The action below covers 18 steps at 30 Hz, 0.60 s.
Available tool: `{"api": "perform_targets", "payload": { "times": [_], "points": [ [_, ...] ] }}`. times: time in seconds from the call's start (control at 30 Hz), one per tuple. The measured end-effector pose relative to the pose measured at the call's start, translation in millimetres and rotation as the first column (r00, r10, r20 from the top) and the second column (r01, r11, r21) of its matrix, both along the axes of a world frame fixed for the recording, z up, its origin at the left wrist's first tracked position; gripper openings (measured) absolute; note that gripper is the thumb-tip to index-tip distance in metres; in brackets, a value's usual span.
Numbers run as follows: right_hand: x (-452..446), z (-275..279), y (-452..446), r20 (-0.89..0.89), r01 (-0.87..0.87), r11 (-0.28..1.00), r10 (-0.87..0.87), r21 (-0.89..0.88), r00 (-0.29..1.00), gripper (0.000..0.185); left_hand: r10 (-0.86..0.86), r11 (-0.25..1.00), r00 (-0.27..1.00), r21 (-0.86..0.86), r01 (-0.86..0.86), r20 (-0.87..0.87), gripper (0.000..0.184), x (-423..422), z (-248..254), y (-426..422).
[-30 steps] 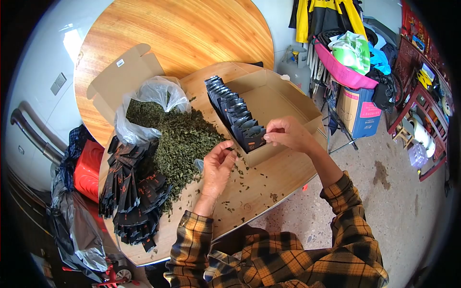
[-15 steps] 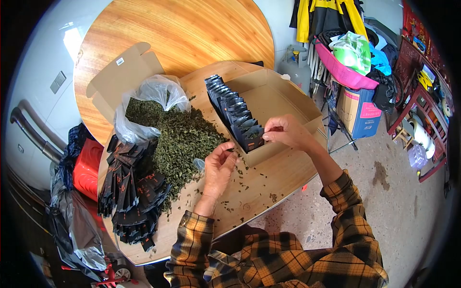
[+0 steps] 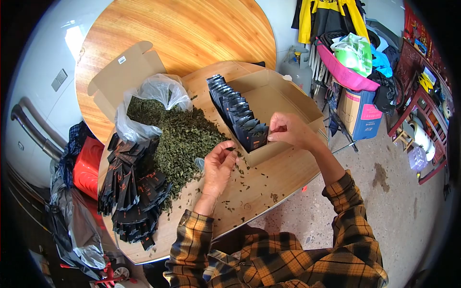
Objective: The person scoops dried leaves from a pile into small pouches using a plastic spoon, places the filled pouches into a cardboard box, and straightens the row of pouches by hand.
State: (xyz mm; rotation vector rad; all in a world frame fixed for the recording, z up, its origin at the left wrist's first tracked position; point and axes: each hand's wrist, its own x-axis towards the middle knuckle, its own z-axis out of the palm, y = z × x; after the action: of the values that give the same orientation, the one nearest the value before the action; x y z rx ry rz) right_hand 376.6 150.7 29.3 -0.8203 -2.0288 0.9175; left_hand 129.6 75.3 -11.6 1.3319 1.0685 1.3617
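1. Black, glossy packets printed with orange stand in a long, close row [image 3: 235, 110] along the left side of an open, shallow brown cardboard box [image 3: 269, 91]. The rest of the box floor shows bare.
2. At the near end of that row is the nearest black packet [image 3: 258, 140], upright, with an orange mark low on its face.
3. The right hand [image 3: 290, 132] reaches over the near wall of the box. Its thumb and forefinger are drawn together at the right edge of this packet; I cannot tell whether they grip the edge or only touch it.
4. The left hand [image 3: 219, 168] is raised just left of the box's near corner, clear of the packets. Its thumb and forefinger pinch a small dark scrap [image 3: 230, 149], too small to identify.
5. Beside the left hand lies a large heap of dried, dark green crumpled leaves [image 3: 187, 144], spilling from a translucent white plastic bag [image 3: 132, 127]. A clear plastic piece [image 3: 199, 164] pokes from its near edge.
6. Left of the heap, more flat black packets [image 3: 139, 192] overlap in fanned stacks.
7. Everything rests on a pale wooden tabletop [image 3: 288, 185], sprinkled with loose leaf bits near the left hand.
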Motion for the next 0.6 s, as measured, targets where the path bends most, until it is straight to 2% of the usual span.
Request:
{"api": "perform_targets", "payload": {
  "times": [0.07,0.13,0.17,0.23,0.27,0.33,0.37,0.43,0.47,0.53,0.6],
  "points": [
    [3,0,1,-0.003,-0.014,0.999,0.014,0.041,1.000,0.020,0.007,1.000,1.000,-0.002,-0.007,-0.010,0.020,-2,1,0],
    [12,1,6,-0.030,-0.035,0.999,0.036,0.004,0.999,0.013,0.122,0.991,0.992,0.060,-0.120,-0.022,0.022,-4,0,2],
    [15,0,12,-0.027,-0.040,0.999,0.040,0.007,0.999,0.013,0.127,0.990,0.992,0.063,-0.125,-0.019,0.022,-4,1,4],
    [18,2,24,-0.208,0.071,0.996,-0.079,-0.046,0.975,0.011,0.223,0.961,0.972,0.152,-0.232,0.071,0.029,-2,4,12],
    [15,3,30,-0.204,0.070,0.997,-0.077,-0.044,0.976,0.011,0.202,0.972,0.979,0.125,-0.200,-0.001,0.042,-5,8,15],
    [-6,15,36,-0.373,0.122,0.983,-0.165,-0.138,0.913,0.045,0.237,0.958,0.971,0.170,-0.232,-0.010,0.047,0,6,31],
    [-14,17,40,-0.371,0.120,0.984,-0.161,-0.132,0.914,0.045,0.271,0.942,0.962,0.213,-0.260,-0.023,0.053,2,5,37],
    [-29,15,54,-0.439,-0.052,0.921,-0.134,-0.386,0.889,0.082,0.266,0.942,0.964,0.220,-0.254,-0.026,0.054,3,10,44],
    [-36,14,60,-0.437,-0.053,0.924,-0.128,-0.379,0.890,0.082,0.259,0.944,0.965,0.222,-0.246,-0.032,0.056,5,14,50],
    [-50,12,74,-0.434,-0.181,0.841,-0.070,-0.510,0.898,0.099,0.249,0.946,0.967,0.225,-0.233,-0.044,0.059,9,19,58],
    [-66,7,88,-0.438,-0.189,0.826,-0.077,-0.531,0.896,0.103,0.242,0.948,0.969,0.228,-0.223,-0.057,0.062,13,24,67]
  ]
}}
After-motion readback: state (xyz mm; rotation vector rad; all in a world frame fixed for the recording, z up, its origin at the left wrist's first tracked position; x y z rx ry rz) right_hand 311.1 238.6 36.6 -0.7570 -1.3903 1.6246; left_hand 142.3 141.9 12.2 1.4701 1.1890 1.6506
